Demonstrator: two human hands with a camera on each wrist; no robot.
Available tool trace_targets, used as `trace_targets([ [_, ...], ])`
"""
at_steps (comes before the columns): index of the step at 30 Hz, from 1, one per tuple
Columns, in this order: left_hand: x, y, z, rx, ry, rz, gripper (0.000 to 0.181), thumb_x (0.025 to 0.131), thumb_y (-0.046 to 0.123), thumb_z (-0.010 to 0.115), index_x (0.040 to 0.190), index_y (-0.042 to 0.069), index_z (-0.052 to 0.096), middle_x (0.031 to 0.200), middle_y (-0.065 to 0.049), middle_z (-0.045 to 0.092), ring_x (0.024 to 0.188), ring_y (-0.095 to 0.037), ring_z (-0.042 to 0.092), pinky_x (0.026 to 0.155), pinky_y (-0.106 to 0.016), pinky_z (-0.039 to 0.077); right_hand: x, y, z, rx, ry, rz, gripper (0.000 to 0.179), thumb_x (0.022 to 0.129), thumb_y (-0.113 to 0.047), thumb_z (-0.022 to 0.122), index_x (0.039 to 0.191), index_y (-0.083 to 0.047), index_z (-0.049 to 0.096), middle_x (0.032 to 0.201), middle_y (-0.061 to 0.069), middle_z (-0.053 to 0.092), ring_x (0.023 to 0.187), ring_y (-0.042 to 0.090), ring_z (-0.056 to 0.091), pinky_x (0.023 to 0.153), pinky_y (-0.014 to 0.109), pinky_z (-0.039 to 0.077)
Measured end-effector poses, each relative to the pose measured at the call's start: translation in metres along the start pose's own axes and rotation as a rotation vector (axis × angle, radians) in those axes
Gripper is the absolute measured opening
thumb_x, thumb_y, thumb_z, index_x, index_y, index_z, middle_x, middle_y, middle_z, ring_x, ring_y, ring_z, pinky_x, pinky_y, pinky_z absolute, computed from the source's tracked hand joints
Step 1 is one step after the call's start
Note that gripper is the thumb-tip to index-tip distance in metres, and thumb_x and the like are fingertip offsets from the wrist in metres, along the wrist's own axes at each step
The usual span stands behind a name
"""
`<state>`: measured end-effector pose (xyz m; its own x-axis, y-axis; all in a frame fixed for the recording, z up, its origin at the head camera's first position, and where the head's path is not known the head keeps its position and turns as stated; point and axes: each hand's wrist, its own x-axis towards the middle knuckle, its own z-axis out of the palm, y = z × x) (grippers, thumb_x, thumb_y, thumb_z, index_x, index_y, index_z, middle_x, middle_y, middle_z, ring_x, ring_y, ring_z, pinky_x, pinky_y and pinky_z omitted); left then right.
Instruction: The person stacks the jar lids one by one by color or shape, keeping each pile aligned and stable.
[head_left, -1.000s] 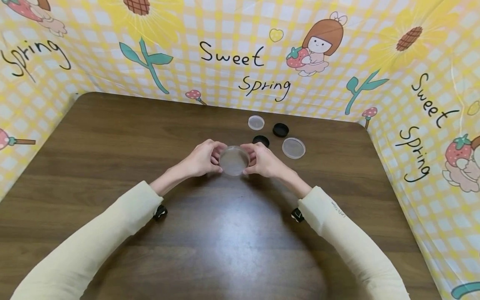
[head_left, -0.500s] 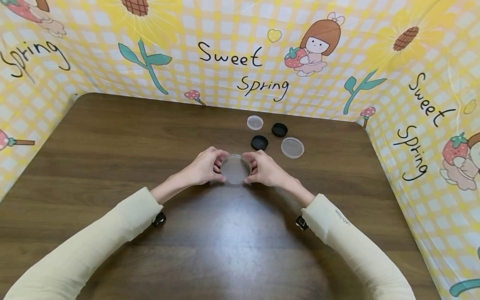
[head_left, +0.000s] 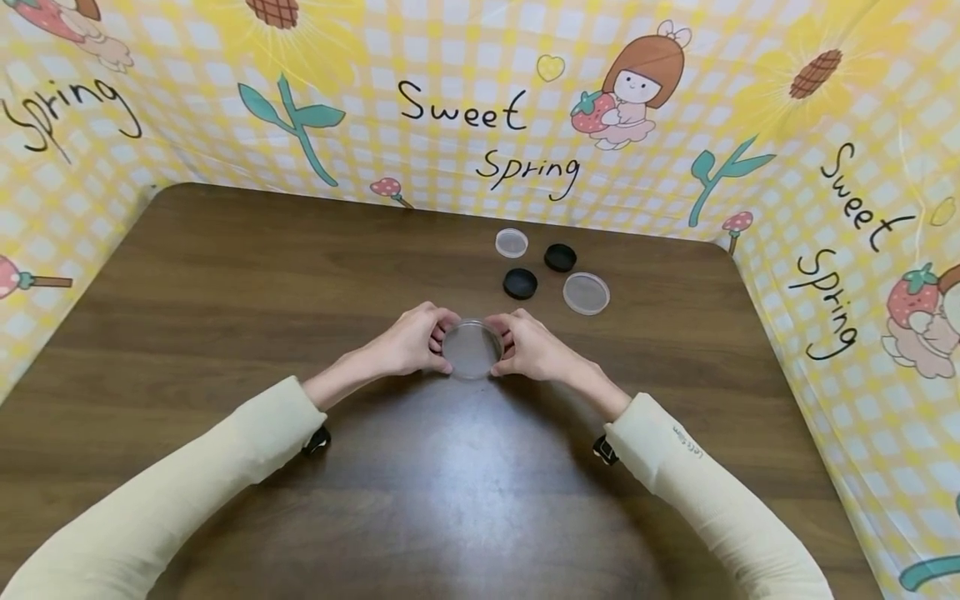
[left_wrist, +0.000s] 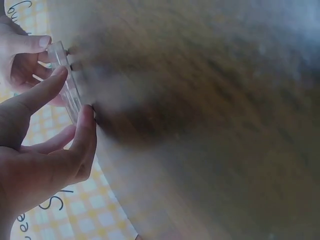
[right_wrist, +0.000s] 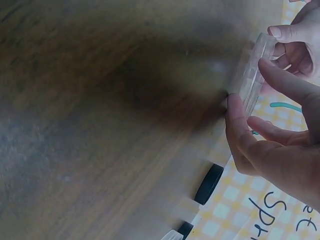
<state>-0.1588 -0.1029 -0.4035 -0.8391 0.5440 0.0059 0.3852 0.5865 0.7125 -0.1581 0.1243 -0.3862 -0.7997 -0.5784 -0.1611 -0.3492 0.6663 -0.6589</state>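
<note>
Black round cap [head_left: 520, 283] at 1 o'clock from the clear round dish [head_left: 472, 348], which is around the middle of the wooden table [head_left: 225, 275]. Left hand [head_left: 415, 340] has fingers and thumb curled on its rim at 9, right hand [head_left: 531, 346] same deal at 3. Another black cap [head_left: 560, 257] is between 1 and 2, bigger clear disc [head_left: 587, 293] at 2, small clear disc [head_left: 512, 243] just shy of 1.

From here I see a clear, round, shallow dish [head_left: 472, 350], roughly level, held by its left and right edges, mid-scene.
</note>
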Motion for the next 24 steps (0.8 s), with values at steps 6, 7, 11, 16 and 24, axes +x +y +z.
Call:
trace_targets([
  [6,0.0017,-0.0001,-0.0002,0.012,-0.006,0.018,0.063,0.064,0.003,0.088,0.118,-0.010,0.058,0.100,-0.020,0.054,0.080,-0.022,0.060,0.073,-0.026,0.053,-0.0006,-0.0006,-0.0012,-0.009,-0.011,0.011,0.072,0.075,-0.004,0.082,0.137,0.007,0.045,0.115,0.021,0.047,0.104,0.027,0.053,0.080,0.023,0.051],
  [7,0.0017,-0.0002,-0.0003,0.014,-0.004,0.019,0.063,0.064,0.002,0.088,0.118,-0.010,0.058,0.100,-0.020,0.055,0.081,-0.022,0.060,0.073,-0.026,0.053,-0.0003,-0.0006,-0.0009,-0.012,-0.011,0.011,0.072,0.075,-0.004,0.082,0.137,0.007,0.045,0.115,0.021,0.047,0.103,0.027,0.054,0.079,0.023,0.051],
  [11,0.0022,-0.0006,-0.0001,0.021,0.000,0.019,0.063,0.063,0.002,0.089,0.117,-0.009,0.059,0.101,-0.020,0.056,0.084,-0.022,0.057,0.074,-0.027,0.052,0.0004,-0.0009,0.0005,-0.034,0.001,0.013,0.072,0.075,-0.005,0.082,0.136,0.006,0.046,0.115,0.020,0.048,0.104,0.027,0.053,0.079,0.023,0.051],
  [16,0.0027,-0.0006,-0.0001,0.029,-0.005,0.022,0.064,0.063,0.003,0.089,0.118,-0.009,0.059,0.101,-0.019,0.056,0.083,-0.021,0.057,0.073,-0.025,0.051,0.0006,-0.0012,0.0030,-0.047,0.016,0.007,0.071,0.074,-0.004,0.083,0.135,0.008,0.047,0.115,0.021,0.048,0.108,0.029,0.050,0.081,0.024,0.050],
  [24,0.0016,-0.0023,0.0009,0.032,-0.002,0.032,0.065,0.063,0.002,0.088,0.120,-0.009,0.058,0.102,-0.019,0.055,0.083,-0.022,0.057,0.074,-0.027,0.051,0.0005,-0.0008,0.0063,-0.020,0.035,-0.004,0.071,0.073,-0.001,0.083,0.133,0.010,0.047,0.115,0.022,0.048,0.110,0.030,0.049,0.081,0.023,0.050],
])
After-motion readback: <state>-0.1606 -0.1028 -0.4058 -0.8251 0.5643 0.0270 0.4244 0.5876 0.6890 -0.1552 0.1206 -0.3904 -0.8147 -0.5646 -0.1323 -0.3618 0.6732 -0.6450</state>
